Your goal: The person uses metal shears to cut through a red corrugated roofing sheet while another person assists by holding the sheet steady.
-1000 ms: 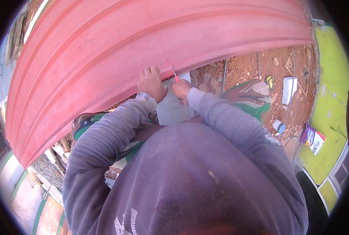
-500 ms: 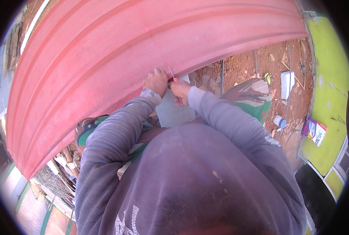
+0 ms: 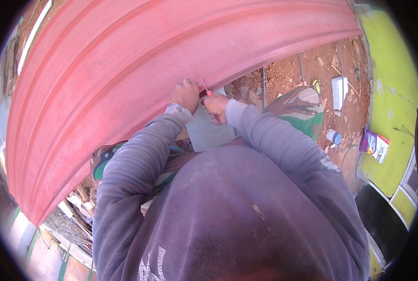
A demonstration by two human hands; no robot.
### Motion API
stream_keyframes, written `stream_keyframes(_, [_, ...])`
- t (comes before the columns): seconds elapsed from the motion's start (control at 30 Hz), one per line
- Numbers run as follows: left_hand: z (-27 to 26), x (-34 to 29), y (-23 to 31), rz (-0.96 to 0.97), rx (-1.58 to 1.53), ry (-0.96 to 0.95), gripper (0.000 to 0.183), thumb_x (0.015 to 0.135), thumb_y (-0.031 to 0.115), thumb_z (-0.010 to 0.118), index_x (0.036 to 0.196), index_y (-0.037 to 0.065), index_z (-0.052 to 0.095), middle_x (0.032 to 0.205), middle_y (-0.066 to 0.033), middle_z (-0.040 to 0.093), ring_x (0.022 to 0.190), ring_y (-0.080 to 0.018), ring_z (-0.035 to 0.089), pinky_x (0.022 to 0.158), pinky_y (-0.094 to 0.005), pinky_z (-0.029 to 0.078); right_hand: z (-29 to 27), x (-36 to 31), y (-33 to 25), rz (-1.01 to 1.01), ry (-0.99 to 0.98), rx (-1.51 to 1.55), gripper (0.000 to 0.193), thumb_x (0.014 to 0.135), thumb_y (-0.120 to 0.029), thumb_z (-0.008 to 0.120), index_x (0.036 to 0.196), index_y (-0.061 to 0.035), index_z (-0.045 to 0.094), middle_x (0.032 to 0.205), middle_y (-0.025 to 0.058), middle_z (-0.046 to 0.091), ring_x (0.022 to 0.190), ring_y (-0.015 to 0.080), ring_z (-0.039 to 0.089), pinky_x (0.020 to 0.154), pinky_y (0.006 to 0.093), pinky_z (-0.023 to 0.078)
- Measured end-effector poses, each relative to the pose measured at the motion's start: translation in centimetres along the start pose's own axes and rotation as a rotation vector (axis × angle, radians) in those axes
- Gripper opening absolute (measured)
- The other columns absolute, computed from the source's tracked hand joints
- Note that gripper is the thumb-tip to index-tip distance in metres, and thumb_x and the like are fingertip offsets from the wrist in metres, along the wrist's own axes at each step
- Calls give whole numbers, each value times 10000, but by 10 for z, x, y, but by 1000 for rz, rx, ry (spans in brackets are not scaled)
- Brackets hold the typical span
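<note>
A large red ribbed sheet spreads across the far side, with its near edge by my hands. My left hand is closed over that edge, its knuckles up. Just right of it, my right hand is closed round a tool with a red handle and a thin metal blade. The blade lies at the sheet's edge, where a small dark gap shows and a faint line runs up the sheet. Below my hands is a flat pale grey piece. What kind of tool it is cannot be made out.
Reddish soil with rubble lies to the right. On it are a white block, a container with a blue lid and a yellow-and-black object. A purple-and-white packet rests by the yellow-green surface. Wood scraps lie at lower left.
The whole view has shifted slightly, so surroundings sit a little higher. My right hand and the tool have moved slightly against the sheet's edge; my left hand keeps its hold.
</note>
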State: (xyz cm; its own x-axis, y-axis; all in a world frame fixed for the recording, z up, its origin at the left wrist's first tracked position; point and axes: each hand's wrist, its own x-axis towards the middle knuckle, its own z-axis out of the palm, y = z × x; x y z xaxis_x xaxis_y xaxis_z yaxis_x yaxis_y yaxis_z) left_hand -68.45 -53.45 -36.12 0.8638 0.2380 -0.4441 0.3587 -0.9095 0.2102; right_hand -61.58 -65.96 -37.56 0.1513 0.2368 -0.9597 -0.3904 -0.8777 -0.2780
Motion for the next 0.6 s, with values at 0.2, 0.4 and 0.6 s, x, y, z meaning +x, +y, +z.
stream_keyframes(0.2, [-7, 2, 0, 29, -3, 17, 301, 838, 132, 654, 1098, -9, 599, 1134, -202, 622, 991, -401, 663, 830, -445, 568, -10, -24, -21, 153, -27, 178, 162, 944, -254, 512, 1005, -107, 538, 778, 57, 509, 645, 204, 525, 625, 478, 528])
stream_keyframes(0.4, [-30, 5, -5, 43, -13, -48, 278, 843, 129, 644, 1083, -11, 631, 1151, -210, 633, 1010, -381, 669, 840, -451, 561, -25, -45, -40, 228, -69, 159, 198, 907, -260, 625, 920, -82, 540, 787, 35, 504, 671, 183, 530, 693, 459, 536])
stream_keyframes(0.6, [-19, 0, 1, 55, 25, -67, 274, 851, 103, 622, 1107, 5, 637, 1155, -213, 629, 1022, -395, 660, 852, -455, 560, -9, -35, -34, 187, 40, 119, 149, 911, -213, 562, 960, -72, 558, 799, 61, 523, 669, 202, 537, 646, 456, 539])
